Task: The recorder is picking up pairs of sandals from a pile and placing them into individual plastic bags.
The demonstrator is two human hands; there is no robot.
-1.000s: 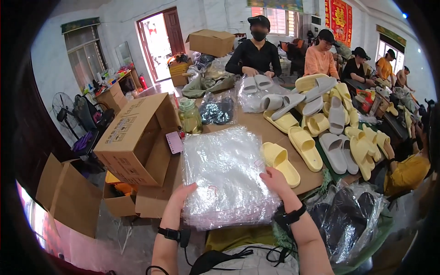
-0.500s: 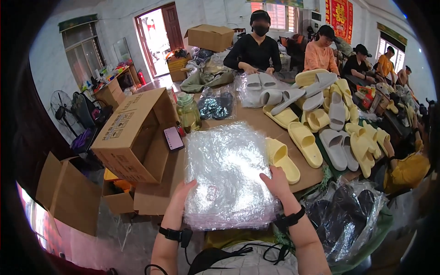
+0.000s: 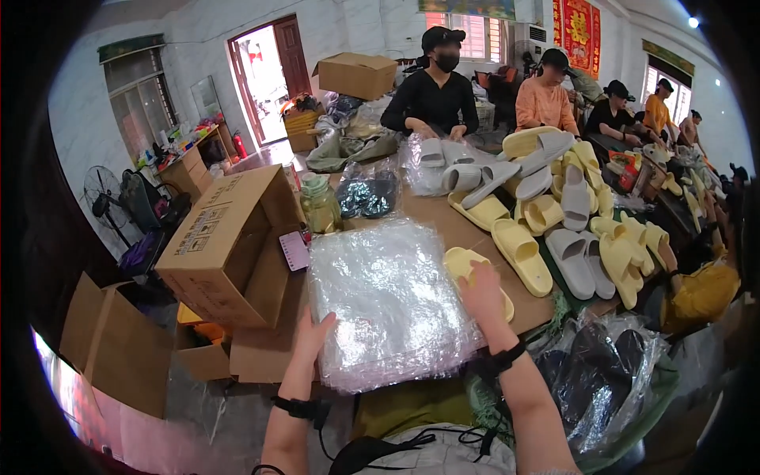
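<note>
A flat stack of clear plastic bags (image 3: pixel 388 297) lies on the cardboard-covered table in front of me. My left hand (image 3: pixel 313 336) is closed at the stack's left edge, its thumb over the top and its other fingers mostly hidden. Just right of the stack, my right hand (image 3: pixel 484 299) is on a yellow slipper (image 3: pixel 457 257), its fingers curled over the strap area and covering much of it. More yellow slippers (image 3: pixel 524 252) and grey slippers (image 3: pixel 568 257) lie in a loose heap farther right.
An open cardboard box (image 3: pixel 210 265) tilts at the left, near a phone (image 3: pixel 294 251) and a glass jar (image 3: pixel 319 207). Bagged dark slippers (image 3: pixel 376 191) lie beyond the stack. Another bag of dark footwear (image 3: pixel 594 380) is at lower right. A co-worker (image 3: pixel 435 91) in black handles bagged grey slippers opposite.
My right hand has left the stack's right edge and moved onto the yellow slipper, which sits slightly farther left. My left hand stays at the stack's left edge.
</note>
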